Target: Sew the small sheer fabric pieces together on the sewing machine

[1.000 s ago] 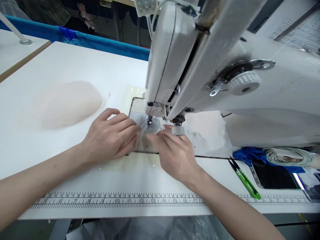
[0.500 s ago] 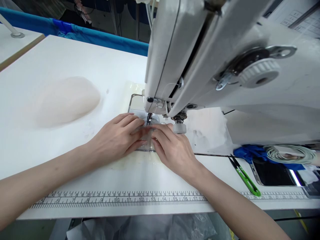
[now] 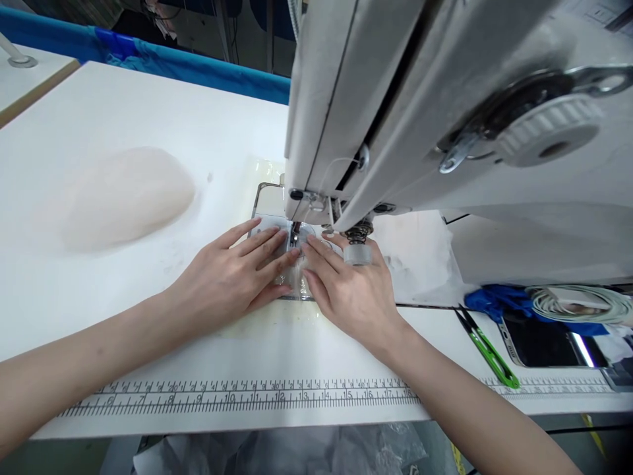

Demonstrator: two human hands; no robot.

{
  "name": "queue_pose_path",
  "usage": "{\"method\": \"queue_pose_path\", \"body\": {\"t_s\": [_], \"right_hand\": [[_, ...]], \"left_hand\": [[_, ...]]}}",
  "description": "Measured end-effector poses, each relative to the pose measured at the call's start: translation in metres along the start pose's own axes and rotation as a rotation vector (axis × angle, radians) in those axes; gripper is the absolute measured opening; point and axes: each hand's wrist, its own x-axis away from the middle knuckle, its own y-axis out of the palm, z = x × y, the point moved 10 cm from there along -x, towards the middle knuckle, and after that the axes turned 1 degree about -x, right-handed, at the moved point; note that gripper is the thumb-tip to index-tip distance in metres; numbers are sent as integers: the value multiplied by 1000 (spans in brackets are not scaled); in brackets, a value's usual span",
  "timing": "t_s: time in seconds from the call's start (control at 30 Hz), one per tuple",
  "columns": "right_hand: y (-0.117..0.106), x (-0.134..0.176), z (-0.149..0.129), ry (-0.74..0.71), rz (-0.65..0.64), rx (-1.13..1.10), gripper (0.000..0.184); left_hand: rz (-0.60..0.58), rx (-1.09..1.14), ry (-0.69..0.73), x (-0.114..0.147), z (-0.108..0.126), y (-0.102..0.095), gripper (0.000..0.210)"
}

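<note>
My left hand [image 3: 232,274] lies flat with its fingers spread, just left of the presser foot [image 3: 295,232] of a sewing machine [image 3: 356,119]. My right hand [image 3: 349,284] rests on the other side, fingers stretched out, tips near the foot and partly behind a round white knob [image 3: 357,254]. Both hands press on the metal needle plate [image 3: 270,206] area. Any thin material under the fingers is too sheer to make out. Left of the machine, a pale beige rounded shape [image 3: 143,191] with a faint edge shows on the white table [image 3: 163,349].
A printed ruler strip [image 3: 257,396] runs along the table's front edge. To the right are green thread snips [image 3: 489,349], a phone [image 3: 548,343], blue cloth [image 3: 499,303] and a coiled pale cord [image 3: 578,300]. Blue fabric [image 3: 212,76] lines the far edge.
The fingers of both hands have straightened and spread from a more bunched pose at the foot. My right hand has shifted slightly right. The view has moved a little.
</note>
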Motion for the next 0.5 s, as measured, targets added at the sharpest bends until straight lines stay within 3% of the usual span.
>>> {"method": "queue_pose_path", "body": {"t_s": [0.5], "right_hand": [[0,1,0,14,6,-33,25]], "left_hand": [[-17,56,-44,2,-3,3,40]]}}
